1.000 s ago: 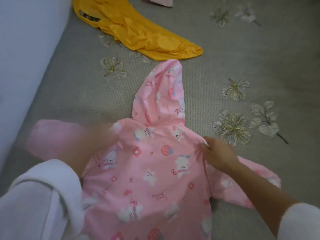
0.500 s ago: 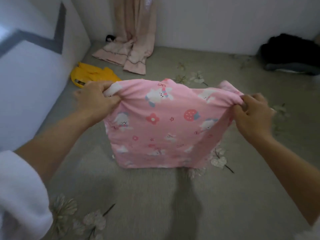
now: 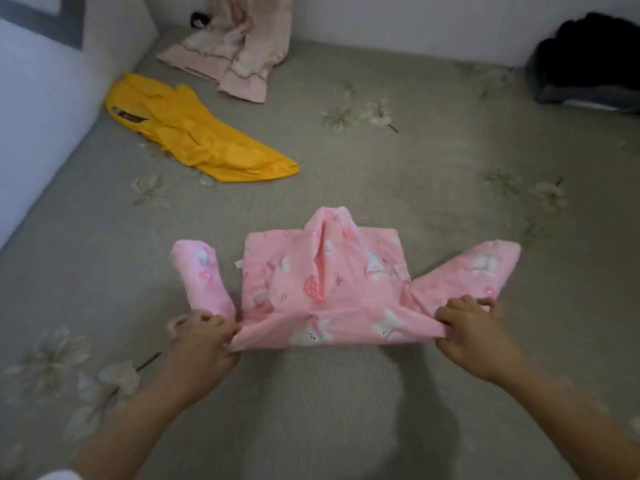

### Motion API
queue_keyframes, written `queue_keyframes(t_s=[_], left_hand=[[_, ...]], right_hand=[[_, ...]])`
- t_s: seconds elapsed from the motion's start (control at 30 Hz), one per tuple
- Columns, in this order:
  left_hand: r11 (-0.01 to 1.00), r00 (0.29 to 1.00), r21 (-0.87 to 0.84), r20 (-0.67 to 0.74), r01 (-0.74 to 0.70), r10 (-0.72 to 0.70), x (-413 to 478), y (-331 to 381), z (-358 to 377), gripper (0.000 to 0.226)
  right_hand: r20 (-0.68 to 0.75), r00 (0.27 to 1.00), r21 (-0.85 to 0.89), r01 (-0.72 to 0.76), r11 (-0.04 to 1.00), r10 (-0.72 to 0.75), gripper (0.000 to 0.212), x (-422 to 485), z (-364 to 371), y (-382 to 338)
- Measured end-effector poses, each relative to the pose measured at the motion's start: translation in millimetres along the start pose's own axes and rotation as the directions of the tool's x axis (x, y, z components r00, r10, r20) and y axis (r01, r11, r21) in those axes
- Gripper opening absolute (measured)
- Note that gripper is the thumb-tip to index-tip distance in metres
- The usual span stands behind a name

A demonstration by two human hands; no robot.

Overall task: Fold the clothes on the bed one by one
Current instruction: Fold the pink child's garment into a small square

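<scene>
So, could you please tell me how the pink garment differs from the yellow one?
The pink garment is printed; the yellow garment is plain. The pink garment is gripped at its near edge by the left hand and right hand; the yellow garment lies untouched and crumpled. Both lie on the bed.

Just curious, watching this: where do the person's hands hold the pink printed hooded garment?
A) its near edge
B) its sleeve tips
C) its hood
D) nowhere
A: the left hand and right hand each pinch a near corner of the pink printed hooded garment.
</scene>
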State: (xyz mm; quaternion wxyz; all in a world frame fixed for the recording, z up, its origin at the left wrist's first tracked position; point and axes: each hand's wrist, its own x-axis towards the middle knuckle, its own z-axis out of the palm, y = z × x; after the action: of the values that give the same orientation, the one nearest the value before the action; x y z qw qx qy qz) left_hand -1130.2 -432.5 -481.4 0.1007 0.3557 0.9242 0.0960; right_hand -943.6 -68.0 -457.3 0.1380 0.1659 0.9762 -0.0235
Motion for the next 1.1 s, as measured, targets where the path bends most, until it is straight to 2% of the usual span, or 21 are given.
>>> queue_keyframes(t_s=[0.07, 0.17, 0.23, 0.27, 0.3, 0.33, 0.37, 0.4, 0.47, 0.5, 0.57, 0.67, 0.73, 0.8, 0.87, 0.9, 0.97, 1.0, 1.03, 1.07, 1.1], left_hand=[[0.995, 0.969, 0.030, 0.222, 0.100, -0.104, -25, 10, 39, 0.019], [0.977, 0.853, 0.139, 0.478, 0.161, -0.209, -45, 18, 72, 0.025], [0.969, 0.758, 0.153, 0.603, 0.193, -0.247, -42, 22, 76, 0.027], [0.965, 0.733, 0.141, 0.629, 0.221, -0.260, -38, 26, 76, 0.028], [0.958, 0.741, 0.125, 0.610, 0.258, -0.279, -33, 31, 77, 0.031], [0.952, 0.810, 0.074, 0.508, 0.298, -0.293, -28, 37, 80, 0.034], [0.948, 0.898, -0.021, 0.327, 0.318, -0.294, -21, 44, 82, 0.037], [0.942, 0.950, -0.149, 0.140, 0.299, -0.279, -13, 54, 83, 0.040], [0.958, 0.983, -0.274, -0.132, 0.090, -0.130, 5, 76, 85, 0.050], [0.968, 0.987, -0.248, -0.162, -0.023, -0.019, 14, 87, 88, 0.054], [0.977, 0.987, -0.152, -0.079, -0.152, 0.142, 29, 107, 103, 0.058], [0.989, 0.986, -0.049, 0.085, -0.141, 0.145, 45, 119, 139, 0.063], [0.993, 0.982, -0.026, 0.152, -0.112, 0.115, 51, 119, 159, 0.065], [0.995, 0.977, -0.012, 0.192, -0.095, 0.095, 57, 116, 175, 0.070], [0.997, 0.973, -0.016, 0.215, -0.079, 0.080, 61, 115, 187, 0.076], [0.997, 0.973, -0.018, 0.219, -0.076, 0.078, 62, 114, 191, 0.079], [0.997, 0.972, -0.007, 0.224, -0.075, 0.074, 65, 115, 199, 0.082], [0.998, 0.971, -0.004, 0.230, -0.069, 0.068, 65, 116, 202, 0.083], [0.998, 0.970, -0.003, 0.236, -0.059, 0.058, 66, 117, 204, 0.084], [0.999, 0.970, -0.003, 0.240, -0.050, 0.050, 66, 118, 206, 0.085], [0.999, 0.967, -0.006, 0.251, -0.042, 0.042, 67, 118, 207, 0.086]], right_hand=[[0.257, 0.966, -0.006, 0.024, 1.000, -0.021, 0.007, -11, 39, 3], [0.503, 0.864, 0.042, 0.014, 0.999, -0.034, 0.009, -20, 73, -1], [0.568, 0.822, 0.113, -0.033, 0.993, -0.038, 0.007, -19, 82, -7], [0.539, 0.841, 0.190, -0.072, 0.979, -0.043, 0.017, -16, 85, -10], [0.457, 0.888, 0.288, -0.099, 0.952, -0.046, 0.032, -13, 89, -15], [0.319, 0.947, 0.396, -0.101, 0.913, -0.033, 0.043, -8, 90, -22], [0.150, 0.989, 0.493, -0.065, 0.868, -0.011, 0.050, -1, 90, -31], [0.009, 1.000, 0.557, -0.018, 0.830, 0.016, 0.053, 6, 89, -41], [-0.131, 0.990, 0.571, 0.038, 0.820, 0.046, 0.056, 21, 92, -60], [-0.139, 0.990, 0.527, 0.054, 0.848, 0.023, 0.057, 28, 96, -67], [-0.042, 0.998, 0.406, 0.061, 0.912, -0.048, 0.055, 37, 111, -76], [0.111, 0.992, 0.265, 0.024, 0.964, -0.055, 0.052, 36, 142, -69], [0.109, 0.994, 0.304, -0.037, 0.952, 0.004, 0.050, 27, 150, -56], [0.016, 0.986, 0.414, -0.155, 0.897, 0.163, 0.054, 14, 151, -37], [-0.072, 0.889, 0.548, -0.344, 0.762, 0.453, 0.058, 2, 154, -12], [-0.071, 0.794, 0.606, -0.446, 0.659, 0.603, 0.057, -2, 156, 4], [0.021, 0.547, 0.677, -0.624, 0.391, 0.837, 0.057, -8, 165, 35], [0.109, 0.423, 0.711, -0.665, 0.226, 0.900, 0.059, -10, 168, 48], [0.207, 0.333, 0.758, -0.649, 0.065, 0.920, 0.062, -11, 172, 56], [0.299, 0.296, 0.811, -0.579, -0.079, 0.907, 0.063, -12, 175, 62], [0.377, 0.296, 0.842, -0.504, -0.192, 0.878, 0.061, -12, 178, 67]])
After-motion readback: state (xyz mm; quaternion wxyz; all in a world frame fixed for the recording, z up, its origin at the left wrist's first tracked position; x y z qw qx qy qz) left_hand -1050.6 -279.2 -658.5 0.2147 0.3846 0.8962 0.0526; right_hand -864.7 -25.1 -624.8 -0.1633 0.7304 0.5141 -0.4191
